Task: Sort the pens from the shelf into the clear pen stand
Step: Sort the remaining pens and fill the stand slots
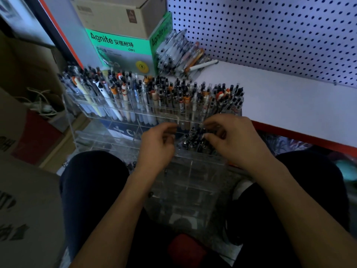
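A tiered clear pen stand (pixel 108 105) stands between my knees against the white shelf (pixel 280 101). Its back rows are packed with several upright pens (pixel 154 93). A lower compartment holds a bunch of dark pens (pixel 191 140). My left hand (pixel 157 146) hovers just left of that bunch, its fingers loosely curled with nothing visible in them. From the right, the curled fingertips of my right hand (pixel 233 140) reach the dark pens; whether they pinch one is unclear. A loose pile of pens (pixel 179 53) lies at the shelf's back left.
A green Agnite box (pixel 119 49) with a cardboard box (pixel 116 14) on top stands at the shelf's left end. A pegboard (pixel 270 35) backs the shelf. Cardboard cartons (pixel 25 200) crowd the left. My legs (pixel 92 186) flank the stand.
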Motion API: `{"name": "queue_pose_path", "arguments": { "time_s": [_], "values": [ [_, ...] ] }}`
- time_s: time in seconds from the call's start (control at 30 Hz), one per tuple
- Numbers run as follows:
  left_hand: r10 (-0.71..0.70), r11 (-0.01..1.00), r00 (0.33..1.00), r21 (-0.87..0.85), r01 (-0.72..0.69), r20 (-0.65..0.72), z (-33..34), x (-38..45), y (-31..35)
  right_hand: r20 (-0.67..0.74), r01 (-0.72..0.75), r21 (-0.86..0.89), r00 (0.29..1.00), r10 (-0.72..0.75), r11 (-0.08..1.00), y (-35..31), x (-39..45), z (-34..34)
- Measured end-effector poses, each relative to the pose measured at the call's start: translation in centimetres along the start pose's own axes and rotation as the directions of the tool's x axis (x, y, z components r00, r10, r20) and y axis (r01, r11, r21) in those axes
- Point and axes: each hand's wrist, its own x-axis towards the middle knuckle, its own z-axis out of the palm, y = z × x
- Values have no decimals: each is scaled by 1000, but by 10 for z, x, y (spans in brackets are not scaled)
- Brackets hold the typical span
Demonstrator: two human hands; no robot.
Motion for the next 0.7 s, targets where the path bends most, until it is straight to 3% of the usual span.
{"name": "queue_pose_path", "arguments": {
  "time_s": [0.17,0.27,0.5,0.7],
  "values": [
    [0,948,1000,-317,-3,-8,-35,-1,23,-87,-36,273,994,62,961,-7,-4,-18],
    [78,922,997,-382,-63,23,-54,4,46,-131,-1,396,990,58,918,-15,-1,-35],
    [195,923,978,-350,-156,76,-81,54,95,-192,81,402,981,-2,912,-27,37,-83],
    [134,984,979,-142,-112,154,-80,123,117,-174,39,444,984,43,895,-15,93,-105]
  ]
}}
